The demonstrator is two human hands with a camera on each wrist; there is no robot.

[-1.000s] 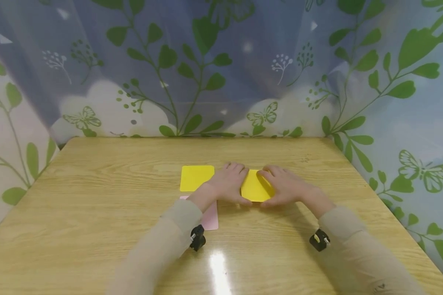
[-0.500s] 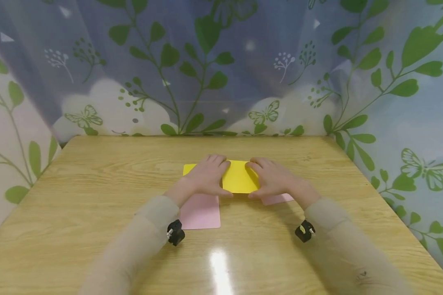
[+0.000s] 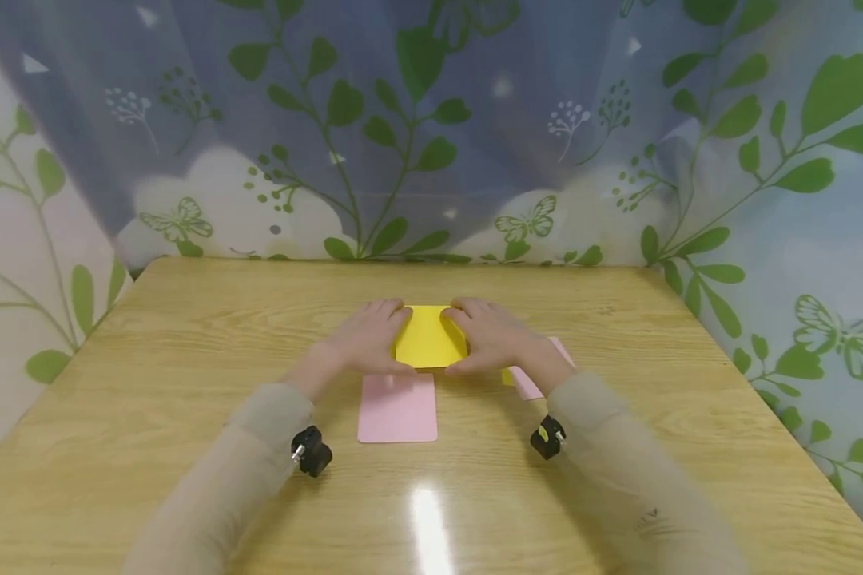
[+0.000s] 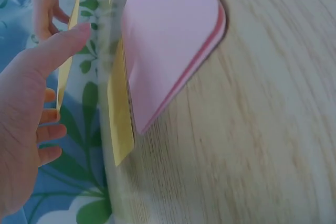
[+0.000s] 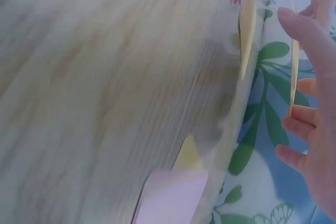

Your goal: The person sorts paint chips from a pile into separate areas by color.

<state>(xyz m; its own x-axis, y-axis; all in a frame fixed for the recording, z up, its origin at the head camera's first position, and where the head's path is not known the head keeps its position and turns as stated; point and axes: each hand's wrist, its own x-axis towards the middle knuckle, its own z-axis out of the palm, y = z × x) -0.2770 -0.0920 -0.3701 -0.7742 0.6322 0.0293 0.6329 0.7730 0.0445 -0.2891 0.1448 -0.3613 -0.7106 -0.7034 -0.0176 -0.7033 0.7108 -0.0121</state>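
Both hands hold one yellow card (image 3: 430, 339) by its opposite side edges, raised over the far middle of the table. My left hand (image 3: 374, 342) grips the left edge, thumb nearest me; my right hand (image 3: 495, 339) mirrors it on the right edge. In the left wrist view a gap shows between the held card (image 4: 64, 77) and a yellow stack (image 4: 121, 114) on the table. In the head view the hands and card cover that stack. Right in front of it lies a pink stack (image 3: 398, 409) with rounded corners.
To the right, partly under my right forearm, a pink card (image 3: 529, 386) overlaps a yellow one (image 3: 507, 377), both askew. The wooden table (image 3: 208, 359) ends at a leaf-patterned curtain (image 3: 295, 184) behind and on both sides. Each wrist carries a small black camera (image 3: 312, 451).
Both hands have carried the yellow card leftward and slightly away, from the right of the stacks to above the yellow one. The pink and yellow cards on the right have come into view.
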